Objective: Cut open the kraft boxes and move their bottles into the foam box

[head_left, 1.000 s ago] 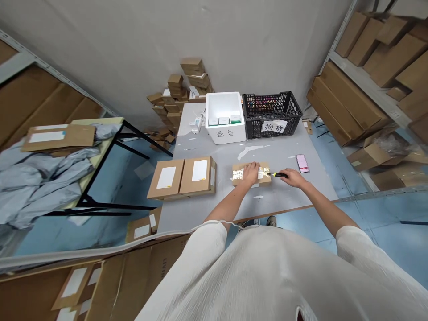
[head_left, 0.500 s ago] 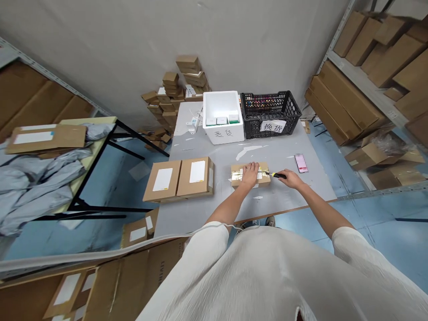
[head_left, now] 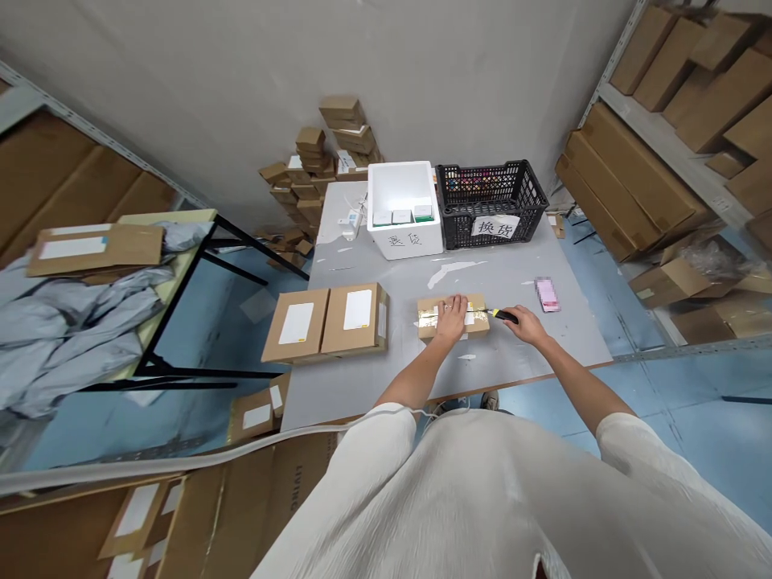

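A small cardboard box (head_left: pixel 427 325) with shiny tape and a white label lies on the grey table (head_left: pixel 355 386). My left hand (head_left: pixel 452 316) rests flat on its top, fingers stretched out and pressing it against the table. In my right hand (head_left: pixel 523 323) is a utility knife (head_left: pixel 505 315) with a black and yellow handle, its fingers wrapped round it. The knife's front end points left at the box's right edge; whether the blade touches the tape is too small to tell. A dark line runs along the tape on the box's top.
Two labelled cardboard boxes (head_left: pixel 355 320) sit left on the table. At the back stand a white foam bin (head_left: pixel 399 244) holding small boxes and a black crate (head_left: pixel 491 211). A pink card-like item (head_left: pixel 547 294) lies at right. Shelves with cartons (head_left: pixel 627 185) flank the right.
The knife has moved slightly right, out to the box's right edge. My left hand has stayed on the box. The view has shifted a little.
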